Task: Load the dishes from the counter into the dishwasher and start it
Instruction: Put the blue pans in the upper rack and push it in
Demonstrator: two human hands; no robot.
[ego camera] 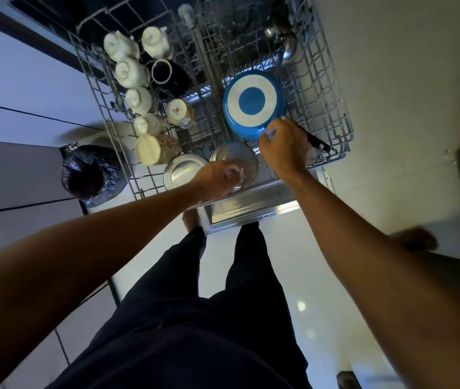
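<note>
The grey wire dishwasher rack is pulled out below me. A blue pan lies upside down in its right half, its black handle pointing right. My right hand rests on the pan's near rim where the handle joins. My left hand grips the near edge of a clear glass bowl at the rack's front. Several white cups, a dark mug and a patterned cream mug stand upside down on the left. A steel plate lies beside the bowl.
The open dishwasher door juts out under the rack's front. A black bin bag sits on the floor at the left. Steel utensils lie at the rack's far right. White cabinet fronts run along the left.
</note>
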